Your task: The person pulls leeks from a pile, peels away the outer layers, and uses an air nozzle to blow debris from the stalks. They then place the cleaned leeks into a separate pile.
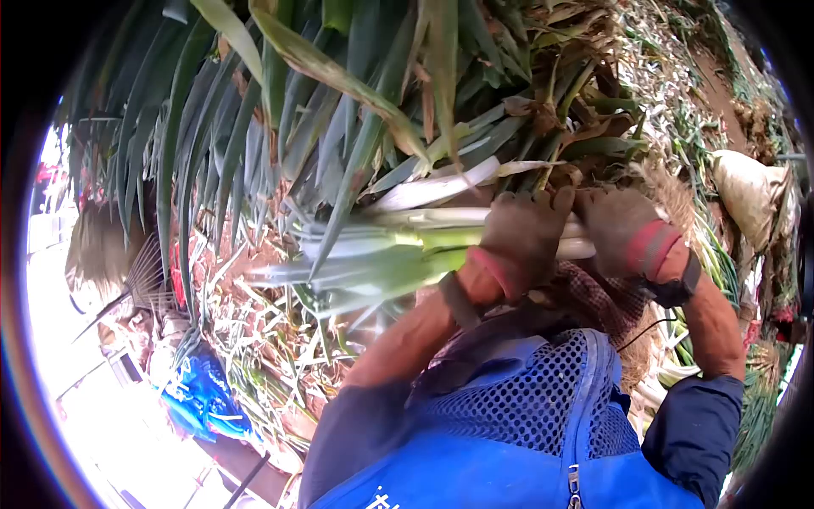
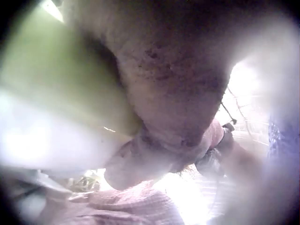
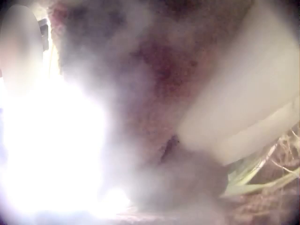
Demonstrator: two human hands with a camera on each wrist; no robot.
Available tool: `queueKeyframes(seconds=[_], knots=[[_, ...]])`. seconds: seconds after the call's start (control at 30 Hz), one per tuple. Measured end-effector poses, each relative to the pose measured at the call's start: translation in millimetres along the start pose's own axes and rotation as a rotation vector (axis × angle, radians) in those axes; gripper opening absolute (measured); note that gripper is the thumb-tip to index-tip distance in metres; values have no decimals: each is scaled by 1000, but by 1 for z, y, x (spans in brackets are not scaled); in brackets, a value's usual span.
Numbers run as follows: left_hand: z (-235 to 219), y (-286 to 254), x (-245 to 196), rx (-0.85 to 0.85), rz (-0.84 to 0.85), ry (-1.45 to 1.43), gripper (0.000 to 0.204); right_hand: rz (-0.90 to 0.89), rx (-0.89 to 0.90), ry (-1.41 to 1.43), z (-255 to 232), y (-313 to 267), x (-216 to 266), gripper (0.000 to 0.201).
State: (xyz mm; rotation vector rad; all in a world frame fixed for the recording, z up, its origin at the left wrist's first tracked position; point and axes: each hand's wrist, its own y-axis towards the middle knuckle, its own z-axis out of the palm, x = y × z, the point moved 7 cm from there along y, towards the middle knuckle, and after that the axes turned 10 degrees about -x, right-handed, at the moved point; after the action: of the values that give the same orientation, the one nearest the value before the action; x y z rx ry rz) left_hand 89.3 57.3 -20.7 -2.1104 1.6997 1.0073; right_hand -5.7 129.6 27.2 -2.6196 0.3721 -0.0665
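Note:
A bundle of thick green-and-white stalks point(image 1: 441, 237) lies across the lap in the head view, white ends to the right. The gloved left hand point(image 1: 526, 233) grips the stalks from above; in the left wrist view this hand point(image 2: 168, 93) curls beside a pale green stalk point(image 2: 56, 79). Close to its right, the gloved right hand point(image 1: 623, 225) grips the white ends. The right wrist view has the right hand point(image 3: 159, 108), blurred, round a white stalk point(image 3: 248, 93). Fingertips of both hands are largely hidden.
Long green leaves point(image 1: 212, 127) hang over the top left. Leaf scraps point(image 1: 263, 339) litter the ground. A blue plastic bag point(image 1: 199, 386) lies at lower left, and a pale sack point(image 1: 750, 195) stands at the right. A checked cloth point(image 1: 606, 297) covers the lap.

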Motion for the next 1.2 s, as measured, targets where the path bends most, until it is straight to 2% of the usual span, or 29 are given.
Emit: queueKeyframes(seconds=[0.03,0.07,0.1,0.17,0.23,0.27,0.33,0.37,0.4,0.43,0.53,0.6,0.63,0.73,0.77,0.83,0.87,0.9,0.97,1.0,1.03,1.07,1.17,1.2], knots=[[-11,4,-11,-153,43,12,80,-76,-179,-64,-20,-10,1,55],[-23,13,-26,-145,42,38,93,-139,-253,-123,-39,-19,-3,54],[-31,25,-43,-152,72,20,93,-152,-326,-202,-60,-29,-10,51],[-57,46,-80,-337,144,51,76,-6,-192,-360,-100,-49,-35,47],[-100,55,-131,-722,364,-21,57,6,-408,-329,-149,-93,-73,49],[-102,50,-148,-716,441,-112,54,-121,-601,-480,-168,-124,-102,55],[-106,40,-183,-680,596,-290,49,109,-625,-647,-223,-172,-135,55],[-92,30,-194,-498,646,-377,54,202,-634,-718,-244,-198,-145,55],[-76,31,-202,-244,650,-518,54,272,-636,-776,-261,-225,-150,55],[-53,41,-203,-21,579,-663,59,334,-636,-829,-274,-249,-156,55],[30,126,-208,365,127,-1263,62,470,-616,-939,-289,-300,-161,56],[48,169,-238,585,-96,-1746,59,573,-590,-962,-293,-340,-171,56],[54,181,-257,602,-208,-2020,57,620,-577,-971,-290,-357,-170,57],[45,205,-317,722,-106,-2171,53,740,-539,-961,-285,-399,-177,57],[31,214,-332,716,-119,-2117,47,778,-520,-938,-279,-413,-174,58],[10,239,-359,670,91,-2078,41,852,-501,-846,-263,-431,-178,53],[13,248,-361,580,139,-2009,38,893,-492,-732,-245,-431,-178,48],[28,246,-363,593,149,-2009,38,945,-498,-592,-228,-436,-186,42],[68,237,-362,635,-32,-2147,40,1042,-490,-266,-178,-430,-194,33],[80,228,-360,614,-147,-2190,42,1047,-521,-37,-161,-407,-186,39],[91,224,-355,594,-272,-2324,37,1066,-469,155,-136,-396,-189,50],[99,218,-344,589,-324,-2295,36,1136,-483,417,-110,-391,-193,60],[125,204,-313,571,-469,-2199,30,1039,-500,860,-60,-362,-186,48],[134,202,-306,498,-501,-2133,29,930,-478,917,-45,-351,-187,42]])
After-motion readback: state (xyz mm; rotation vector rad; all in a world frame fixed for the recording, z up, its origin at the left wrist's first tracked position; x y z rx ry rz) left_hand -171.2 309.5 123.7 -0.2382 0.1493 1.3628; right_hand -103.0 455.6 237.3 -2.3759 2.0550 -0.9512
